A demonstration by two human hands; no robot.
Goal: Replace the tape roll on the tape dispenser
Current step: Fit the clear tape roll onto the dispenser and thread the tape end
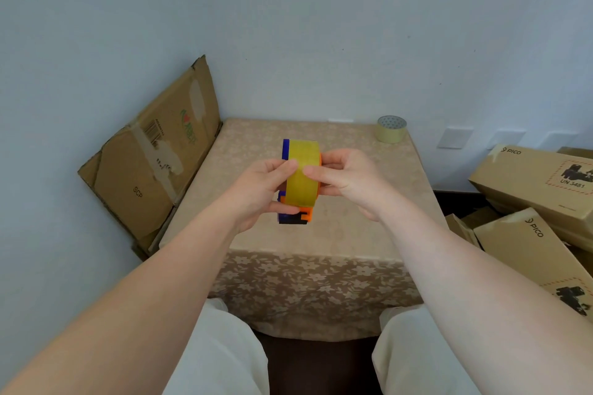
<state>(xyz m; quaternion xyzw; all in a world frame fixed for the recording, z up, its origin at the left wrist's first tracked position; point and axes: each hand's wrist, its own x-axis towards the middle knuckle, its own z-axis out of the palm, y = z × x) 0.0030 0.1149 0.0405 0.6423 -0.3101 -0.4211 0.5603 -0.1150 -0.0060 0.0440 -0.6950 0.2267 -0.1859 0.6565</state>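
2 hands held the orange-and-blue plastic tape dispenser point(293, 212) above the floral-clothed bench point(369, 228); left hand point(260, 192) and right hand point(349, 183) pinched its yellowish tape roll point(301, 176). Uneven pressing could jam it crooked. A spare clear roll point(391, 129) sat at 1 o'clock.

We see a desk point(337, 228) draped in a beige floral cloth, pushed against a pale wall point(288, 26). A flattened cardboard box point(150, 167) leans at its left side, and stacked PICO cartons point(532, 179) crowd the floor on the right.
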